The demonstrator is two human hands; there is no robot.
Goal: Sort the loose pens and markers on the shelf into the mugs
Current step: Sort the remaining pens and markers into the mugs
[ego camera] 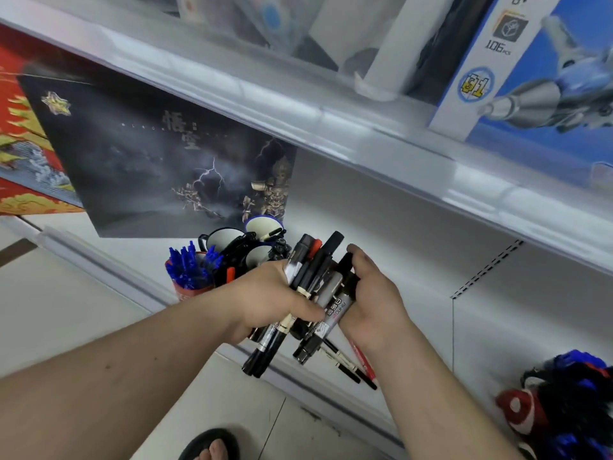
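Observation:
A thick bundle of black and grey markers (326, 293) is held between both hands above the front edge of the lower shelf (414, 267). My left hand (275, 297) grips its left side, and my right hand (374, 293) grips its right side. Behind the hands stands a cluster of mugs: a red mug (190, 288) packed with blue pens, a black-rimmed white mug (222, 239), a blue-rimmed mug (263, 224) with one black pen in it, and another mug (260, 255) partly hidden. A few thin black pens (348, 365) stick out below the bundle.
A dark boxed set (149, 161) leans at the back of the shelf, with a red box (23, 144) to its left. The upper shelf (298, 104) carries a blue toy box (530, 71). Plush toys (564, 410) lie at the lower right. My sandalled foot (212, 448) stands on the tiled floor.

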